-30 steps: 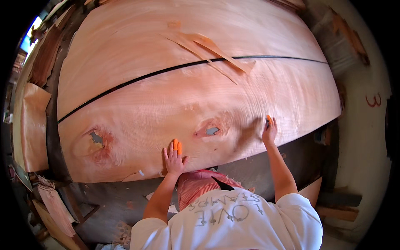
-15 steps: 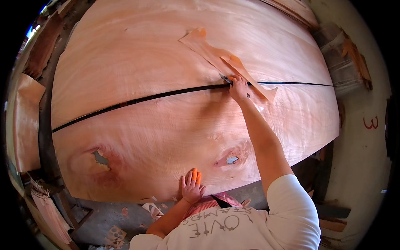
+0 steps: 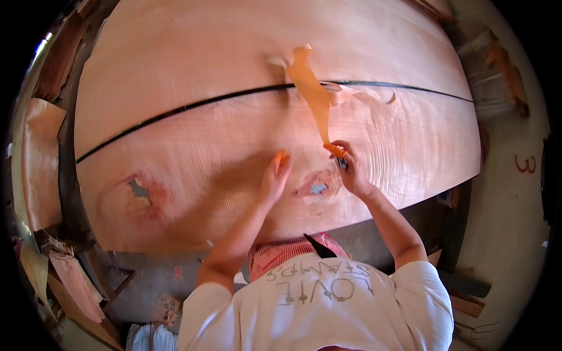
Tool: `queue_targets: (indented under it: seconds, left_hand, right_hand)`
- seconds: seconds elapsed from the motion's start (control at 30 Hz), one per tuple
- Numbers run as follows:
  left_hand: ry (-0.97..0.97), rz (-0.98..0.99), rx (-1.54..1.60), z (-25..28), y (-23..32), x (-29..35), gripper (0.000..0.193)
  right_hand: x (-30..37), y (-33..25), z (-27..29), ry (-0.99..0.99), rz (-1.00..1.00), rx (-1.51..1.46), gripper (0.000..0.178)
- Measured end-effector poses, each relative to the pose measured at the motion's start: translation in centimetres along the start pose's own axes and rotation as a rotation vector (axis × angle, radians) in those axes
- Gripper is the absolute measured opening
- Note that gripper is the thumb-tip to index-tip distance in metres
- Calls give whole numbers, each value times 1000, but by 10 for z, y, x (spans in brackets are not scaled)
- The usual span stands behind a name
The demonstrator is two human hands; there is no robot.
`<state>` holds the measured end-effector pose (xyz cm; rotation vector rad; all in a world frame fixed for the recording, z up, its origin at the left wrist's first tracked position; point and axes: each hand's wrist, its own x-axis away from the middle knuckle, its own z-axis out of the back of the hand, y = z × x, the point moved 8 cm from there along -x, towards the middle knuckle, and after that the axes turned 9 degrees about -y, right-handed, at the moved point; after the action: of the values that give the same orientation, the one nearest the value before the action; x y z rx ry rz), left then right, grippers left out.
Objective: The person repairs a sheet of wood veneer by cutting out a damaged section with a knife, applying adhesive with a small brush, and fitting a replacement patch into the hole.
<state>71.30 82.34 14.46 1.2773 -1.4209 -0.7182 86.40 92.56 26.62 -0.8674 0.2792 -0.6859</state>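
Observation:
A large sheet of pale pinkish wood veneer (image 3: 205, 146) spreads before me, with a long thin black strip (image 3: 193, 105) lying across it. Pinched in my right hand (image 3: 354, 169) is the narrow end of a torn orange-tan veneer piece (image 3: 313, 90), which rises off the sheet and crosses over the black strip. A small dark knife (image 3: 342, 163) is also tucked in that hand, mostly hidden by the fingers. My left hand (image 3: 275, 178) hovers over the near part of the sheet, fingers stretched out and holding nothing. Orange covers show on fingers of both hands.
Two ragged holes break the sheet, one at left (image 3: 139, 190) and one close to my right hand (image 3: 318, 188). Another curled veneer scrap (image 3: 374, 104) lies by the black strip. Veneer offcuts (image 3: 44, 164) stand along the left; plastic-wrapped material (image 3: 483, 73) sits at right.
My right hand has come back toward me from the black strip, drawing the loose veneer piece up. My left hand has left the sheet's near edge and moved forward.

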Motion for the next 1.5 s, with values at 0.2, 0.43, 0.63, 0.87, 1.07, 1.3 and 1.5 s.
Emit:
queue_targets:
  seconds: [0.2,0.43,0.63,0.87,1.07,1.3,1.5]
  left_hand:
    - [-252,180,1075,-86,-57,-76,26]
    - [261,-81,1004,-68,-25,-43,13]
    - [772,-357,577,129,40,77,16]
    - [843,-482,766,86,82,89,28]
    - [1155,-679,325,276,108,209,30]
    - [1304,-763,-1049,208,287,250,21]
    - [546,-1122,-1555,21,204,132,4]
  right_hand:
    - [118,-15,-27,-144,-6,-394,27]
    - [206,30,-4,-213,5,-430,48]
    - [252,64,1,-252,-38,-308,44]
    - [265,57,-39,-341,-161,-463,37]
    - [255,7,-57,-473,-86,-182,33]
    - [281,29,-93,-392,-281,-50,27]
    - [259,40,-109,-351,-303,-300,29]
